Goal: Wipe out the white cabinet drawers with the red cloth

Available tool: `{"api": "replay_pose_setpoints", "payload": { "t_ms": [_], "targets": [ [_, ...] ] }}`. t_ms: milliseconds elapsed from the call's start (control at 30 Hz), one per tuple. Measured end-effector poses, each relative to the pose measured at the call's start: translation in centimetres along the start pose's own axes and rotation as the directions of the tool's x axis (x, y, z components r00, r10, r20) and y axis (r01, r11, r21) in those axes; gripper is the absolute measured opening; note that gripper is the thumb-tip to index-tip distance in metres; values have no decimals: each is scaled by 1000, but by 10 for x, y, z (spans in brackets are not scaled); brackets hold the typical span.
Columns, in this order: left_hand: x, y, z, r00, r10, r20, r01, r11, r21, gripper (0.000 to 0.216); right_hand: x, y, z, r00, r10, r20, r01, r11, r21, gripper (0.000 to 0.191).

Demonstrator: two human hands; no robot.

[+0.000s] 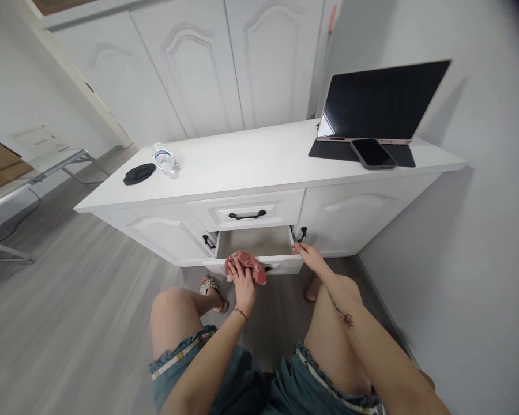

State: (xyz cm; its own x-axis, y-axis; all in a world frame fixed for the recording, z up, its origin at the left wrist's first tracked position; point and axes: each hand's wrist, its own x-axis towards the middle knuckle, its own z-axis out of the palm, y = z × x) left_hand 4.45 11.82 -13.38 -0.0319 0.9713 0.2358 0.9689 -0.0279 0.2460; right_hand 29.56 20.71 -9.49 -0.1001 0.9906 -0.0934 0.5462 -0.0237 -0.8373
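My left hand (243,282) presses a crumpled red-pink cloth (258,272) against the top edge of the lower drawer's front, left of its middle. Its fingers lie bent over the fabric. At the right end of that edge, my right hand (309,255) pinches the drawer's corner. The drawer (259,241) is pulled out, and its light inside bottom shows. Part of its black handle (267,268) peeks out beside the cloth. Above it, the upper drawer (246,211) is closed.
On the white cabinet top (242,158) are a tablet (380,104) on a stand, a phone (373,154), a clear plastic bottle (164,158) and a flat black object (139,173). A wall (480,259) bounds the right. A metal-legged table (52,164) carries a cardboard box (2,167) at left.
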Motion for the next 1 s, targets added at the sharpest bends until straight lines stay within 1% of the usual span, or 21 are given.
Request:
{"api": "replay_pose_setpoints", "payload": {
  "t_ms": [133, 233, 333, 433, 500, 533, 567, 667, 700, 767, 800, 833, 867, 900, 933, 1000],
  "targets": [
    [2, 33, 10, 993, 115, -19, -113, 990, 82, 37, -1, 3, 0, 1000, 4, 15, -4, 999, 36, 44],
    [4, 53, 17, 972, 235, 2, -233, 962, 146, 33, -1, 3, 0, 1000, -3, 12, 3, 999, 52, 46],
    [8, 66, 24, 935, 353, 49, -355, 918, 176, 37, -1, 3, 0, 1000, -25, 3, 25, 999, 32, 47],
    [12, 74, 34, 875, 475, 92, -484, 858, 170, 44, -3, 1, 1, 1000, -24, -17, 24, 999, -23, 49],
    [15, 75, 40, 822, 557, 116, -569, 807, 156, 48, -5, -1, 1, 999, -20, -33, 18, 998, -59, 52],
    [18, 75, 42, 787, 602, 133, -616, 774, 145, 50, -6, -2, 1, 999, -24, -42, 21, 998, -65, 53],
    [20, 75, 44, 747, 647, 155, -665, 736, 130, 51, -8, -3, 1, 998, -27, -49, 24, 998, -59, 54],
    [29, 70, 48, 603, 764, 227, -792, 609, 54, 53, -11, -7, -1, 999, -15, -49, 15, 1000, -1, 61],
    [32, 67, 49, 562, 789, 248, -818, 574, 27, 54, -11, -8, -2, 999, -4, -41, 4, 1000, 18, 63],
    [36, 64, 54, 495, 819, 289, -854, 521, -13, 55, -12, -10, -4, 1000, 11, -28, -10, 999, 36, 66],
    [37, 62, 58, 468, 828, 309, -866, 499, -23, 56, -12, -10, -4, 1000, 11, -28, -10, 999, 36, 66],
    [37, 61, 63, 451, 831, 327, -874, 485, -26, 56, -13, -11, -5, 999, 8, -34, -7, 999, 35, 66],
    [36, 60, 70, 443, 830, 338, -878, 478, -24, 57, -13, -11, -5, 999, 4, -38, -3, 1000, 31, 66],
    [34, 59, 76, 445, 828, 341, -877, 481, -21, 59, -14, -11, -5, 999, 2, -40, -1, 1000, 24, 65],
    [32, 58, 84, 458, 822, 339, -869, 494, -22, 60, -14, -11, -6, 999, 1, -40, 0, 1000, 17, 65],
    [26, 54, 96, 498, 796, 345, -837, 545, -50, 61, -15, -11, -6, 999, 3, -35, -3, 1000, 7, 64]
  ]
}}
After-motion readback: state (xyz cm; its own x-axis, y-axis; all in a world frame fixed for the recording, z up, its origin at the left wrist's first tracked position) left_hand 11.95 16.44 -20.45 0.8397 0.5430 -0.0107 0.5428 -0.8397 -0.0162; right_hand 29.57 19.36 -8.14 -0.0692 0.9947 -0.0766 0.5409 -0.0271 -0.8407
